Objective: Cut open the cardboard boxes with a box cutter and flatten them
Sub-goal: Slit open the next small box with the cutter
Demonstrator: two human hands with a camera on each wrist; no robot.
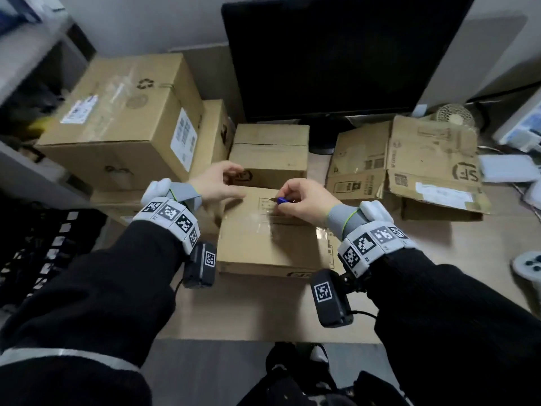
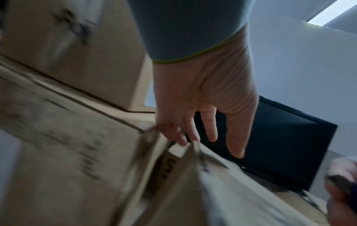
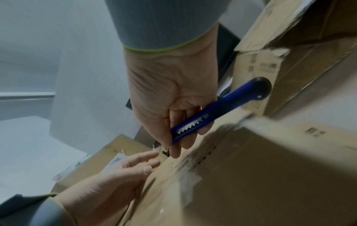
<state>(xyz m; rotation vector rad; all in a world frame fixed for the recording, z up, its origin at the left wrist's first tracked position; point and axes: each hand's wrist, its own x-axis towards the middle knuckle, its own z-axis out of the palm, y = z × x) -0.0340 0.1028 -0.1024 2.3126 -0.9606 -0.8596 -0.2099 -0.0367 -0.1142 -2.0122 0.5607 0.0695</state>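
- Four closed brown cardboard boxes; the nearest taped cardboard box [image 1: 263, 232] sits mid-worktop [image 1: 263, 312].
- Left hand [image 1: 215, 183], fingers straight, touches its far-left corner.
- Right hand [image 1: 301, 200] grips one blue box cutter [image 1: 281, 200], blade over the lid.
- One flattened brown cardboard box [image 1: 409, 168] lies right.

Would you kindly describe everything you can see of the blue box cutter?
The box cutter is a slim snap-blade knife with a dark blue plastic body, a rounded black end cap and a toothed metal slider track along one side. The right hand grips its front half, the fingers curled round it, so the rear end sticks out free. It lies slanted over the top of the cardboard box, blade end toward the left hand. Whether the tip touches the cardboard cannot be told.
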